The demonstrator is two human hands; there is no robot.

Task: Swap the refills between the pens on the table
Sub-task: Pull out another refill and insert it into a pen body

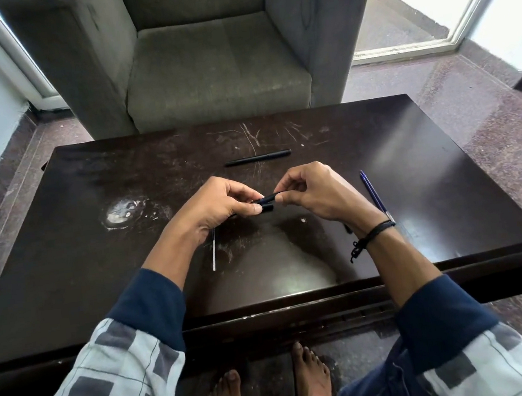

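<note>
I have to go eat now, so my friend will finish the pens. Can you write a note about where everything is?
Left hand and right hand both grip one dark pen above the table, apparently twisting it.
Black pen lies whole at the far middle.
Blue pen lies on the right.
Loose refill lies below the left hand.
Done: one refill is out.
Left: finish the swap and close the pens.

Glossy dark wood table [411, 154] (scratched), matt cloth armchair [217, 82].
</note>
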